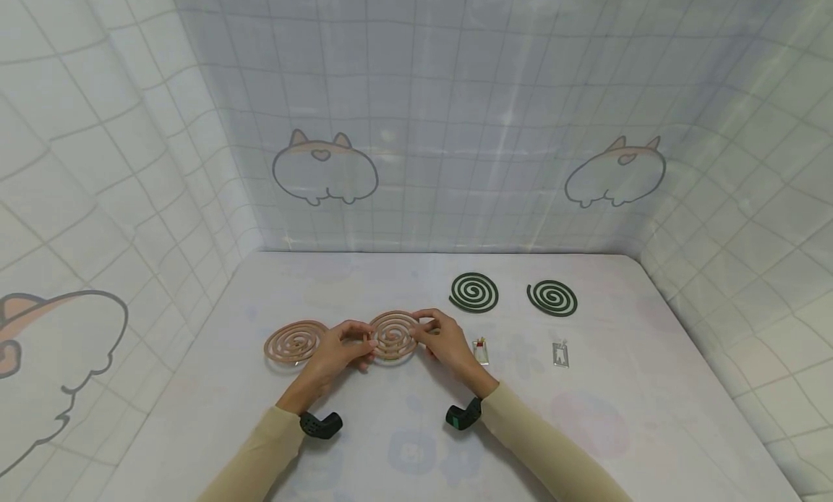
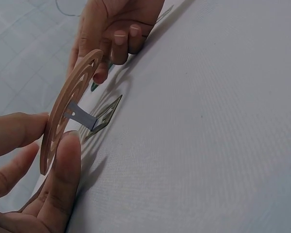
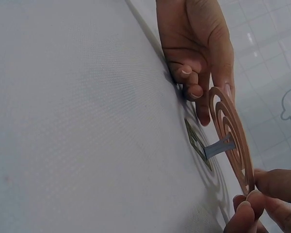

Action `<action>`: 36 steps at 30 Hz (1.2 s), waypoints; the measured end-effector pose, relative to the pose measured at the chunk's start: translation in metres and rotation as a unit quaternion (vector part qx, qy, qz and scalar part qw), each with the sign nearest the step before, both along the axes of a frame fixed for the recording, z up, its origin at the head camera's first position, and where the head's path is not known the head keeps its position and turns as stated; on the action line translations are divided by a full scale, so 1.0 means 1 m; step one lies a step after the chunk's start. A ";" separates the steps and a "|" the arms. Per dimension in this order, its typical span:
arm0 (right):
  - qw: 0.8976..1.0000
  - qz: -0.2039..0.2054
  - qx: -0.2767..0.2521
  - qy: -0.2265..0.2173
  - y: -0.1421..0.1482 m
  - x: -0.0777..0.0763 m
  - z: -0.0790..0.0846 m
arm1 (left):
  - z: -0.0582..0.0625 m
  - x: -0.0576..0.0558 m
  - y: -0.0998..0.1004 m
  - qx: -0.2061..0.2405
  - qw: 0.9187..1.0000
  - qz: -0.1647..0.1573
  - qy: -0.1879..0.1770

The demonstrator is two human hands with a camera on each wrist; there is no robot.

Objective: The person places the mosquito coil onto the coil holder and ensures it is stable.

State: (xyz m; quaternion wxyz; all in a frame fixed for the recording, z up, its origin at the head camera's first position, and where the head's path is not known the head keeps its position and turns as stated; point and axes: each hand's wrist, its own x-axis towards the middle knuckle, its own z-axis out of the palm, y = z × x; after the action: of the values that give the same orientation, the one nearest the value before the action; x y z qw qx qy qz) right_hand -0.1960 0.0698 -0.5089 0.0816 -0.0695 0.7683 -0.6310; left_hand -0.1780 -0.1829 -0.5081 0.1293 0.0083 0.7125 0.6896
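Observation:
Between both hands is a brown mosquito coil (image 1: 393, 335), raised above the white table on a small metal stand (image 2: 82, 115). The stand's upright tab meets the middle of the coil, and its flat frame base (image 3: 198, 144) lies at the tabletop. My left hand (image 1: 335, 356) pinches the left rim between thumb and fingers. On the opposite rim my right hand (image 1: 452, 343) pinches the coil with thumb and fingertips. Close beside the left hand, a second brown coil (image 1: 286, 333) sits slightly raised, its stand mostly hidden beneath it.
Two green mosquito coils (image 1: 473, 292) lie flat toward the back right of the table (image 1: 638, 386). Nearer the front are two small metal stands, one (image 1: 481, 352) beside the right hand and another (image 1: 560, 354) farther right. Patterned fabric walls (image 1: 416, 220) enclose the back and sides.

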 end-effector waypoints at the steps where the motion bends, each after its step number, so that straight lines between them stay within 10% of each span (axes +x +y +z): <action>1: 1.000 0.000 0.001 0.000 0.000 0.000 0.000 | 0.000 0.000 0.000 0.002 1.000 0.002 -0.001; 36: 1.000 -0.002 0.007 0.006 0.010 0.003 0.003 | 0.018 0.001 -0.003 -0.113 0.991 0.031 0.058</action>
State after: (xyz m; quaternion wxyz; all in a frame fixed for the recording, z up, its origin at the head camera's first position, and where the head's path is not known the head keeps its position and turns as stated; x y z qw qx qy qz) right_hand -0.1928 0.0795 -0.5058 0.0765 -0.0712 0.7734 -0.6252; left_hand -0.1774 -0.1857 -0.4904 0.0664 0.0110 0.7917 0.6072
